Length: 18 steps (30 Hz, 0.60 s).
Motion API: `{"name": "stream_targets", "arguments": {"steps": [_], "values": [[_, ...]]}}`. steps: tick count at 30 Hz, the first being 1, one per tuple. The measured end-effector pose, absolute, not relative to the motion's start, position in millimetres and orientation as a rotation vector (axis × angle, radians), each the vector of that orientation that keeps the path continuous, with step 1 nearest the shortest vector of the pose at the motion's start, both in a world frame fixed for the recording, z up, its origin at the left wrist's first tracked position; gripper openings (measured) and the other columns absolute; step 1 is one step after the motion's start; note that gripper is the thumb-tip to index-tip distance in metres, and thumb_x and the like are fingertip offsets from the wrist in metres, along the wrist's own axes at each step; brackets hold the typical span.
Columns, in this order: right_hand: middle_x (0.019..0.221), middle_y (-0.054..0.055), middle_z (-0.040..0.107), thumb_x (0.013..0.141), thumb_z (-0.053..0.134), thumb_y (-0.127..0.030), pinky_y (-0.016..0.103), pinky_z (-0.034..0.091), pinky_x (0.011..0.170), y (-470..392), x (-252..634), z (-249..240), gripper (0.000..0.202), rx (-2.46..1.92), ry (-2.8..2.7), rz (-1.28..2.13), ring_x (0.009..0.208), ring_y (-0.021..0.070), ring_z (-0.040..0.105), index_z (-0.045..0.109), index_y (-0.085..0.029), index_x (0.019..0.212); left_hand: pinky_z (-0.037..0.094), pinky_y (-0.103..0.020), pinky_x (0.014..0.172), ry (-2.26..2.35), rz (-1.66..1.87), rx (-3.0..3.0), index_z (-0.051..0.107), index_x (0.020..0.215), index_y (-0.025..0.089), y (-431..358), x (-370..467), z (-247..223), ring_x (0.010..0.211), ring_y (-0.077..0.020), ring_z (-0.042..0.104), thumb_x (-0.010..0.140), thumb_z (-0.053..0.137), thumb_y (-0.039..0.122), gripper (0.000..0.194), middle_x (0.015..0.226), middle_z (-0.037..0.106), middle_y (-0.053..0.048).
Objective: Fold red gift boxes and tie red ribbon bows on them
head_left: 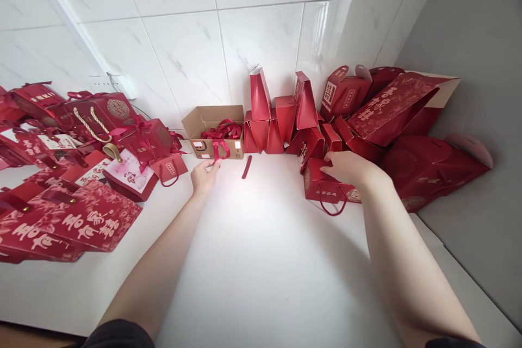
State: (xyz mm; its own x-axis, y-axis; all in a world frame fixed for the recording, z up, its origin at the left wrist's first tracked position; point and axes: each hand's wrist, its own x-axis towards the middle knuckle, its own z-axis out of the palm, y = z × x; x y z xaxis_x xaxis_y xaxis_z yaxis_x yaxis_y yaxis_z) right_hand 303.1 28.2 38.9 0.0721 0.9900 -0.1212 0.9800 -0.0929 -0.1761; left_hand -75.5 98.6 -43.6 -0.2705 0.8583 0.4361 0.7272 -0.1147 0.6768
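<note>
Taking the bare middle of the white tabletop (253, 239) as the clock's centre and the tiled wall (261, 38) as 12, the open cardboard box (236, 150) sits at 11 o'clock, close to the wall. Red ribbon (221, 148) fills part of it and hangs over its front wall. The left hand (205, 175) is closed in a pinch on the low end of that ribbon, just in front of the box. A dark red strip (247, 167) lies flat just beside the box's right front corner, near 12.

The right hand (346, 168) is at 2 o'clock, fingers bent over the top of a red gift box (322, 187) whose rope handle (335, 212) droops onto the tabletop. The hand touches the box, but how firmly it grips cannot be told.

Tapered red boxes (261, 133) stand in a stacked row from 12 to 1, two of them raised on the others. Larger red boxes (428, 171) crowd 2 o'clock, up to the grey panel (481, 174) that bounds that side. From 9 to 10, printed gift bags (98, 215) and ribbon-tied boxes (147, 141) fill the left; a small red bag (169, 169) marks their inner edge, near the left hand.

Open room spreads between the forearms, from the row's front edge towards 6. At 8 the tabletop's near edge shows beyond the left forearm.
</note>
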Motion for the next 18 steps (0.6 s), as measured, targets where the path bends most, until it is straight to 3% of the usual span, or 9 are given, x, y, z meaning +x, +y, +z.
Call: {"name": "stream_targets", "arguments": {"steps": [4,5,8,10,13,16,18], "values": [[0.111,0.026,0.067,0.095,0.044,-0.031,0.045,0.052,0.078,28,283,36,0.037,-2.312,-2.058,0.367,0.1,0.0369,0.067,0.063,-0.007,0.117,0.052,-0.025,0.084,1.764,1.626,1.801,0.071,0.099,0.017,94,-71,22,0.093,-0.0157,0.068,0.09,0.052,0.048,0.038,0.1,0.075,-0.005],[0.114,0.028,0.066,0.096,0.043,-0.033,0.046,0.052,0.079,26,277,36,0.041,-2.323,-2.046,0.371,0.103,0.038,0.066,0.062,-0.006,0.12,0.052,-0.026,0.083,1.604,1.815,1.749,0.072,0.095,0.015,88,-70,41,0.091,-0.0157,0.069,0.088,0.057,0.046,0.035,0.097,0.075,-0.006],[0.127,0.035,0.056,0.096,0.042,-0.036,0.054,0.051,0.085,24,256,30,0.052,-2.384,-2.001,0.366,0.118,0.0447,0.057,0.054,0.001,0.131,0.053,-0.024,0.074,1.335,2.131,1.609,0.074,0.092,0.011,58,-66,92,0.081,-0.0134,0.068,0.081,0.07,0.039,0.03,0.086,0.075,-0.005],[0.141,0.038,0.042,0.096,0.043,-0.036,0.063,0.047,0.089,24,240,23,0.061,-2.461,-1.956,0.33,0.129,0.0498,0.045,0.042,0.004,0.141,0.051,-0.022,0.065,1.256,2.208,1.593,0.075,0.096,0.011,34,-63,116,0.072,-0.0102,0.066,0.083,0.07,0.035,0.028,0.08,0.072,-0.004],[0.154,0.033,0.026,0.097,0.043,-0.035,0.069,0.041,0.094,21,213,14,0.068,-2.618,-1.925,0.219,0.14,0.0496,0.03,0.023,0.0,0.152,0.049,-0.022,0.06,1.101,2.212,1.621,0.077,0.089,0.013,3,-60,133,0.061,-0.0067,0.057,0.084,0.069,0.022,0.013,0.07,0.067,-0.001],[0.155,0.032,0.026,0.098,0.043,-0.037,0.067,0.042,0.095,6,188,14,0.07,-2.519,-2.161,0.118,0.14,0.0493,0.03,0.018,-0.003,0.154,0.035,-0.02,0.044,1.148,2.084,1.689,0.078,0.084,0.015,-16,-60,136,0.046,-0.0039,0.042,0.083,0.068,0.018,0.01,0.055,0.054,0.002],[0.154,0.032,0.029,0.097,0.045,-0.038,0.063,0.045,0.094,-11,175,20,0.071,-2.324,-2.358,0.098,0.138,0.0484,0.033,0.02,-0.004,0.154,0.029,-0.02,0.039,1.276,1.778,1.75,0.078,0.083,0.015,-22,-60,134,0.042,-0.0034,0.036,0.082,0.07,0.021,0.01,0.053,0.052,0.003]]}}
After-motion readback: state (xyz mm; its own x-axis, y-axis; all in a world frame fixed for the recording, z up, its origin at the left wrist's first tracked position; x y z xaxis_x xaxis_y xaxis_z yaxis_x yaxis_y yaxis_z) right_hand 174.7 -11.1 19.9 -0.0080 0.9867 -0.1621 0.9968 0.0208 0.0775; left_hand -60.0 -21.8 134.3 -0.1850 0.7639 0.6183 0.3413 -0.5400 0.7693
